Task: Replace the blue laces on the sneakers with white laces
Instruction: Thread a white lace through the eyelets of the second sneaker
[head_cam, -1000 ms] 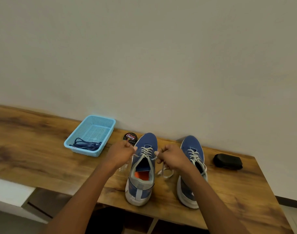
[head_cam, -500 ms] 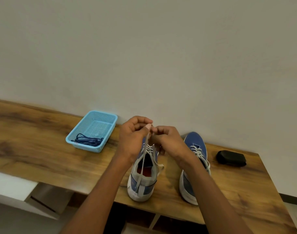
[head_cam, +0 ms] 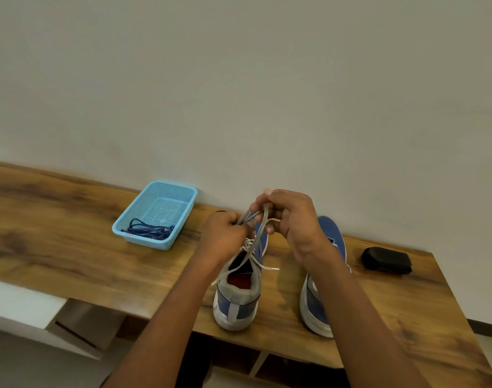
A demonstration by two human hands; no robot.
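Running along a plain pale wall point(head_cam: 239, 79), the wood-grain table point(head_cam: 71, 247) carries two blue knit sneakers with white soles. Above the left sneaker point(head_cam: 239, 298), left hand point(head_cam: 225, 236) and right hand point(head_cam: 292, 219) pinch its white lace point(head_cam: 263, 219), apparently looped. Blue laces point(head_cam: 149, 230) lie in the perforated plastic basket point(head_cam: 160, 203); its label is unreadable.

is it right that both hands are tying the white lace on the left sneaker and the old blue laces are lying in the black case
Not quite. In the head view the blue laces lie in the light blue basket, not the black case. Both the left hand and right hand do hold the white lace over the left sneaker.
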